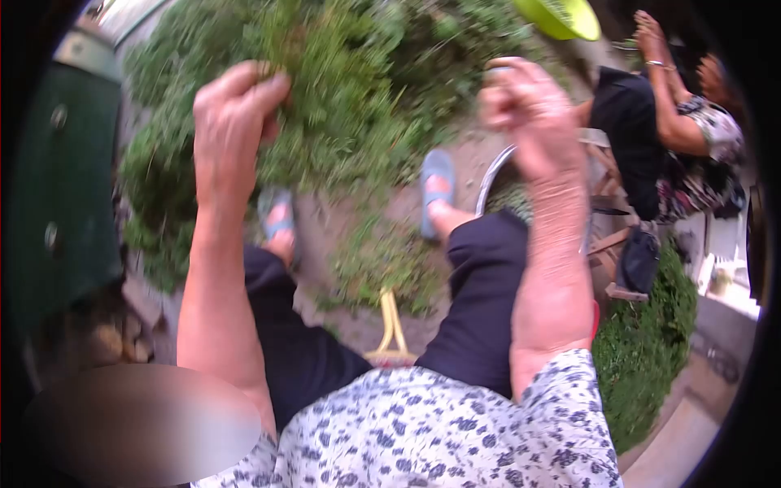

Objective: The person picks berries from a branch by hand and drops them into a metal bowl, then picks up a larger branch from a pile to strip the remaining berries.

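My left hand (236, 110) is raised at the upper left, thumb and fingers pinched together. Feathery light green plants (325, 89), blurred, show right beside its fingertips. Whether a stem runs into the pinch I cannot make out. My right hand (525, 110) is held up on the other side with its fingers curled in, smeared by motion; whatever lies in them, if anything, is hidden. Below the right wrist, partly covered by the forearm, is a round container with a shiny metal rim (490, 175) and green bits (512, 198) inside.
Cut greenery (163, 187) is heaped around my feet. A yellow-green bowl (561, 18) stands at the top right. Another person (691, 122) sits at the right, hands raised, near a wooden chair (606, 244). A dark green metal chest (61, 179) is at the left.
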{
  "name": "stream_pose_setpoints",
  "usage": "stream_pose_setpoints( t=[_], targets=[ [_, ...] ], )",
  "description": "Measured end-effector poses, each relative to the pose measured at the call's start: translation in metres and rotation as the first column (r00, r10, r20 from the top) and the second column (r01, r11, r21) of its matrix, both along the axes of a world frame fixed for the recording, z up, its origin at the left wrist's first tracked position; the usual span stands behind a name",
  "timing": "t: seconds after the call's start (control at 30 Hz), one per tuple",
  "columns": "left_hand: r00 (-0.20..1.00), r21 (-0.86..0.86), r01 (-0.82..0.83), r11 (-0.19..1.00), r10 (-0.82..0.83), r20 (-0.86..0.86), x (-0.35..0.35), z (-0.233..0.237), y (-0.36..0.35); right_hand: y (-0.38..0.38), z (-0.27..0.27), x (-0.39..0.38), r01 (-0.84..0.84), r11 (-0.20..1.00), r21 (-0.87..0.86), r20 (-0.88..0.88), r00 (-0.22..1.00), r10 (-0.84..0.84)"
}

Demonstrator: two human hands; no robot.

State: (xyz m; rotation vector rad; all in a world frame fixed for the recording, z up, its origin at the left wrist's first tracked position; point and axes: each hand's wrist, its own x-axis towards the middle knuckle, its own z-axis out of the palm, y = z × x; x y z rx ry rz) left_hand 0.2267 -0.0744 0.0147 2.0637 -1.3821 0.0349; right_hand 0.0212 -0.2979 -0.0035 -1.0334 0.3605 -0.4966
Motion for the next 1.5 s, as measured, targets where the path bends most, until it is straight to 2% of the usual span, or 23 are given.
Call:
stream_pose_setpoints(
  t=[0.03, 0.07, 0.1, 0.23, 0.3, 0.4, 0.47, 0.5, 0.6, 0.63, 0.7, 0.77, 0.83, 0.87, 0.93, 0.97, 1.03, 1.1, 1.17, 1.3, 1.37, 1.4, 1.5],
  targets=[
    [0.989, -0.140, -0.027, 0.990, 0.006, -0.146, 0.002, -0.004, 0.005, -0.013, -0.005, -0.014, 0.120, 0.992, -0.037, -0.090, 0.988, -0.122],
    [0.877, -0.185, -0.232, 0.955, 0.123, -0.465, 0.002, -0.005, 0.005, -0.029, -0.016, -0.029, 0.196, 0.976, -0.097, -0.183, 0.960, -0.211],
    [0.653, -0.173, -0.432, 0.885, 0.175, -0.737, 0.003, -0.005, 0.005, -0.046, -0.026, -0.046, 0.269, 0.946, -0.180, -0.267, 0.912, -0.310],
    [0.566, -0.255, -0.543, 0.801, 0.124, -0.815, 0.041, -0.020, 0.034, -0.097, -0.073, -0.120, 0.467, 0.818, -0.336, -0.592, 0.571, -0.569],
    [0.618, -0.274, -0.533, 0.801, 0.147, -0.772, 0.038, -0.012, 0.041, -0.127, -0.109, -0.162, 0.510, 0.758, -0.407, -0.728, 0.321, -0.606],
    [0.571, -0.287, -0.587, 0.757, 0.136, -0.809, 0.056, -0.016, 0.057, -0.155, -0.154, -0.229, 0.541, 0.674, -0.503, -0.669, 0.250, -0.700],
    [0.553, -0.298, -0.606, 0.738, 0.121, -0.825, 0.065, -0.013, 0.071, -0.219, -0.208, -0.300, 0.556, 0.660, -0.505, -0.662, 0.241, -0.710],
    [0.553, -0.287, -0.610, 0.739, 0.138, -0.822, 0.066, -0.013, 0.075, -0.204, -0.194, -0.291, 0.562, 0.679, -0.472, -0.693, 0.238, -0.680],
    [0.454, -0.360, -0.658, 0.662, -0.033, -0.891, 0.087, -0.015, 0.095, -0.163, -0.144, -0.244, 0.566, 0.753, -0.335, -0.777, 0.286, -0.560],
    [0.464, -0.351, -0.656, 0.668, -0.010, -0.886, 0.089, -0.014, 0.101, -0.159, -0.137, -0.232, 0.569, 0.737, -0.364, -0.775, 0.255, -0.579],
    [0.394, -0.385, -0.664, 0.641, -0.138, -0.909, 0.090, -0.013, 0.105, -0.155, -0.129, -0.196, 0.686, 0.656, -0.315, -0.724, 0.273, -0.633],
    [0.370, -0.415, -0.620, 0.666, -0.218, -0.903, 0.102, -0.018, 0.121, -0.147, -0.110, -0.171, 0.641, 0.731, -0.233, -0.667, 0.442, -0.600],
    [0.254, -0.426, -0.632, 0.648, -0.346, -0.903, 0.109, -0.020, 0.125, -0.119, -0.089, -0.132, 0.589, 0.781, -0.210, -0.546, 0.592, -0.593],
    [0.254, -0.425, -0.630, 0.650, -0.344, -0.904, 0.108, -0.020, 0.125, -0.110, -0.083, -0.116, 0.544, 0.813, -0.210, -0.522, 0.640, -0.563],
    [0.099, -0.411, -0.623, 0.666, -0.454, -0.885, 0.108, -0.018, 0.124, -0.092, -0.081, -0.088, 0.428, 0.875, -0.227, -0.468, 0.739, -0.484],
    [0.102, -0.412, -0.620, 0.667, -0.452, -0.886, 0.106, -0.017, 0.123, -0.080, -0.082, -0.073, 0.356, 0.902, -0.244, -0.440, 0.788, -0.430],
    [-0.011, -0.396, -0.642, 0.656, -0.525, -0.851, 0.102, -0.013, 0.116, -0.027, -0.074, -0.034, 0.170, 0.918, -0.358, -0.432, 0.841, -0.324],
    [-0.036, -0.442, -0.609, 0.658, -0.580, -0.814, 0.098, -0.016, 0.114, 0.015, -0.075, -0.006, -0.084, 0.912, -0.401, -0.528, 0.835, -0.156],
    [-0.089, -0.463, -0.609, 0.644, -0.635, -0.767, 0.095, -0.016, 0.110, 0.059, -0.071, 0.016, -0.313, 0.795, -0.520, -0.566, 0.823, -0.046],
    [-0.145, -0.475, -0.619, 0.626, -0.686, -0.713, 0.092, -0.017, 0.103, 0.120, -0.098, 0.026, -0.563, 0.616, -0.552, -0.607, 0.777, 0.166],
    [-0.067, -0.450, -0.675, 0.584, -0.656, -0.751, 0.079, -0.016, 0.088, 0.136, -0.117, 0.026, -0.605, 0.619, -0.502, -0.563, 0.771, 0.297],
    [-0.088, -0.419, -0.694, 0.585, -0.647, -0.757, 0.073, -0.018, 0.079, 0.142, -0.123, 0.027, -0.610, 0.644, -0.463, -0.528, 0.773, 0.352],
    [-0.100, -0.352, -0.757, 0.550, -0.630, -0.770, 0.068, -0.018, 0.061, 0.150, -0.082, 0.041, -0.645, 0.760, 0.088, -0.495, 0.633, 0.595]
  ],
)
